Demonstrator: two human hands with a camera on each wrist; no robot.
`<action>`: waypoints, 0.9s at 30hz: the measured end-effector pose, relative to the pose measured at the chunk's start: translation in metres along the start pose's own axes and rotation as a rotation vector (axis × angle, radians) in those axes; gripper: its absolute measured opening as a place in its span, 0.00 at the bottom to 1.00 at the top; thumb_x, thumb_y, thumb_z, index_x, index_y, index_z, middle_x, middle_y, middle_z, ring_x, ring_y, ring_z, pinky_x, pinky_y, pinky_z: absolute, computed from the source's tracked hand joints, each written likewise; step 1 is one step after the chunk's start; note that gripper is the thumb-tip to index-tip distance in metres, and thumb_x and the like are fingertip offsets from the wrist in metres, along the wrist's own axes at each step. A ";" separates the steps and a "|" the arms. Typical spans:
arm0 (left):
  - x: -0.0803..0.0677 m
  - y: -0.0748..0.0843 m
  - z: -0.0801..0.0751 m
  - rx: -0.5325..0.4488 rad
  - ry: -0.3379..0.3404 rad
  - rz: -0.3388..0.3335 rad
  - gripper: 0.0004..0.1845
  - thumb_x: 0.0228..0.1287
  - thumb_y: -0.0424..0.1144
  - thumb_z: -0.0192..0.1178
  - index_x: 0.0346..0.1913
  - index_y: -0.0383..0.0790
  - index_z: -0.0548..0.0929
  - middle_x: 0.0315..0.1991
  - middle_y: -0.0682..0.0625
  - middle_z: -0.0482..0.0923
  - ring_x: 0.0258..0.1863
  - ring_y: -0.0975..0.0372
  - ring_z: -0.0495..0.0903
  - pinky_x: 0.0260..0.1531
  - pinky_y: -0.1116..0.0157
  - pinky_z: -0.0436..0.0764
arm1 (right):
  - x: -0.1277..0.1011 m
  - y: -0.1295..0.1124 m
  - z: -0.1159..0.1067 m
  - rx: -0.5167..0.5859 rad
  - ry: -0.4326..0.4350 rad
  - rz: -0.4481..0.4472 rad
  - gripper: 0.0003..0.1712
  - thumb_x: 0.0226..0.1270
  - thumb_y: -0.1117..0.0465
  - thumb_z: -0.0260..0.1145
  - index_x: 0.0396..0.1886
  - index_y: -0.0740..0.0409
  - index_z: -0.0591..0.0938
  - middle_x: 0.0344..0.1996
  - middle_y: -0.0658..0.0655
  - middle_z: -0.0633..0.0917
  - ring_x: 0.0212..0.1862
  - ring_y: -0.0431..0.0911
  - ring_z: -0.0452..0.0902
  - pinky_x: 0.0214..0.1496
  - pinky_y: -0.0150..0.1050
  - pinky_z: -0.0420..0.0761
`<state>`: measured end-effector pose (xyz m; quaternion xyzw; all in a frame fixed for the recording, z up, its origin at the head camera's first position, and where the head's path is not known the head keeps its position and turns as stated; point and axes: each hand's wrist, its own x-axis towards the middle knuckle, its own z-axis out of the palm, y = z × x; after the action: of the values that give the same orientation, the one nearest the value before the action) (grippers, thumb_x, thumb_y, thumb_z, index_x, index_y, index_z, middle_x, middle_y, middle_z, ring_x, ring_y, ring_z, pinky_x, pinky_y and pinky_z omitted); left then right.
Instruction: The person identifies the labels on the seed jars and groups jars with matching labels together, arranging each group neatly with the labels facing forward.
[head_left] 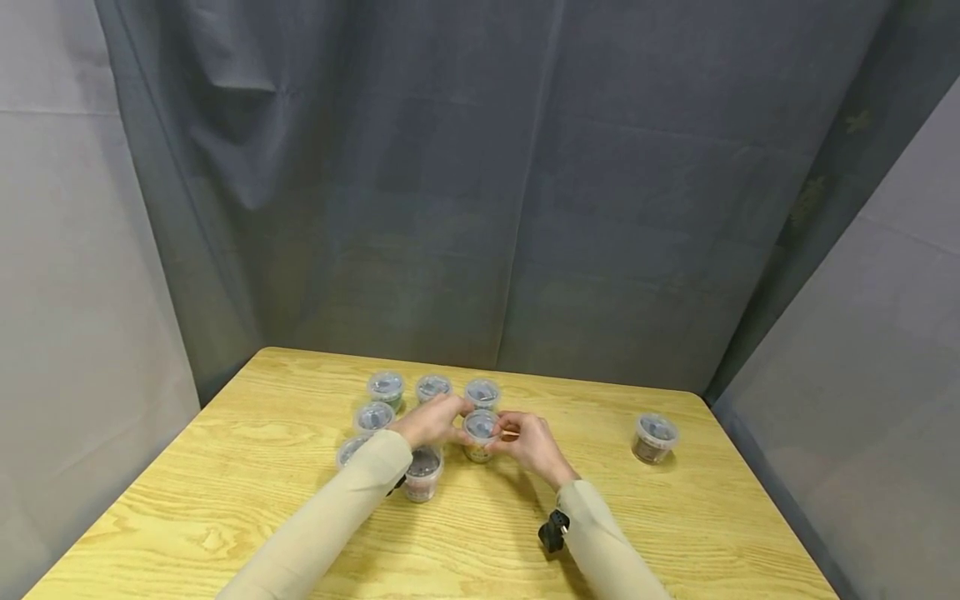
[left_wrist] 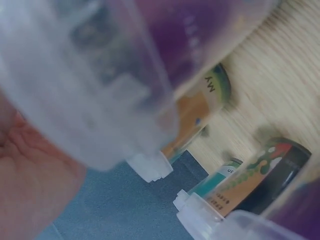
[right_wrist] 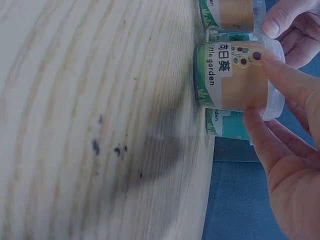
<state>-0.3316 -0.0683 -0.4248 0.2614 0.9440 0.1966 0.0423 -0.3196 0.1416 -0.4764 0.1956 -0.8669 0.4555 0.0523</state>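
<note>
My right hand [head_left: 531, 443] pinches a small clear-lidded tub [right_wrist: 237, 75] between thumb and fingertips. The tub stands upright, with a sunflower picture and the words "little garden" on its label. From the other side, my left hand [head_left: 433, 421] brackets the same tub, thumb and forefinger at its lid edge. A second orange-filled tub [right_wrist: 232, 15] is close beside the left thumb in the right wrist view. Just below the left wrist stands a tub with a purple label [left_wrist: 200, 35], large and blurred in the left wrist view. The left fingertips are hidden there.
Behind the hands, a row of similar tubs [head_left: 386, 387] lines the table's far side. More tubs [head_left: 373, 417] stand left of the left hand, partly under the forearm. One lone tub [head_left: 655, 438] sits far right on the wooden table [head_left: 720, 517]. A dark curtain [head_left: 405, 208] hangs behind.
</note>
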 end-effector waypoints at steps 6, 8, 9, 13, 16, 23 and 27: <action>0.000 0.001 0.000 -0.001 0.001 -0.006 0.30 0.59 0.46 0.70 0.62 0.36 0.78 0.62 0.44 0.77 0.63 0.51 0.74 0.65 0.53 0.73 | -0.001 0.000 0.000 0.007 -0.010 0.003 0.08 0.54 0.64 0.77 0.29 0.55 0.83 0.63 0.68 0.76 0.56 0.60 0.81 0.53 0.45 0.84; 0.000 0.002 -0.001 -0.002 -0.002 -0.011 0.30 0.59 0.46 0.70 0.63 0.36 0.78 0.62 0.44 0.77 0.64 0.51 0.73 0.65 0.52 0.73 | -0.002 0.000 0.000 0.003 -0.011 -0.003 0.08 0.55 0.64 0.76 0.30 0.55 0.83 0.63 0.68 0.77 0.56 0.60 0.80 0.53 0.45 0.84; -0.001 0.003 -0.001 -0.001 -0.003 -0.012 0.31 0.59 0.47 0.70 0.63 0.37 0.77 0.62 0.44 0.77 0.64 0.51 0.73 0.65 0.52 0.72 | -0.002 0.000 0.000 0.003 -0.010 -0.004 0.09 0.54 0.64 0.76 0.31 0.56 0.83 0.62 0.68 0.77 0.57 0.60 0.80 0.54 0.46 0.84; -0.002 0.005 -0.004 0.000 0.008 -0.021 0.32 0.59 0.48 0.70 0.64 0.39 0.77 0.64 0.46 0.76 0.66 0.51 0.71 0.67 0.52 0.71 | -0.002 0.000 -0.003 0.031 0.002 -0.012 0.11 0.54 0.65 0.77 0.36 0.58 0.84 0.59 0.65 0.80 0.57 0.59 0.80 0.57 0.49 0.82; 0.000 0.008 -0.006 -0.001 0.029 -0.004 0.31 0.60 0.48 0.69 0.64 0.38 0.77 0.64 0.45 0.76 0.65 0.51 0.72 0.66 0.52 0.72 | -0.003 0.000 -0.007 0.064 0.019 -0.009 0.14 0.54 0.66 0.76 0.41 0.59 0.84 0.56 0.64 0.82 0.57 0.58 0.80 0.59 0.51 0.81; 0.009 0.024 -0.007 -0.014 0.058 0.114 0.27 0.66 0.45 0.64 0.64 0.35 0.76 0.63 0.43 0.77 0.63 0.52 0.75 0.63 0.55 0.76 | -0.015 0.002 -0.027 0.000 0.103 0.052 0.12 0.61 0.62 0.72 0.45 0.55 0.85 0.46 0.57 0.87 0.51 0.53 0.84 0.52 0.45 0.85; 0.014 0.036 -0.004 0.002 0.058 0.155 0.27 0.67 0.47 0.63 0.64 0.36 0.76 0.63 0.45 0.76 0.64 0.54 0.74 0.63 0.57 0.76 | -0.025 0.005 -0.042 -0.059 0.144 0.085 0.09 0.63 0.59 0.71 0.43 0.50 0.86 0.43 0.54 0.88 0.49 0.50 0.84 0.50 0.46 0.85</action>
<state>-0.3272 -0.0346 -0.4069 0.3281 0.9220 0.2056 -0.0007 -0.3026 0.1853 -0.4631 0.1237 -0.8816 0.4443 0.1008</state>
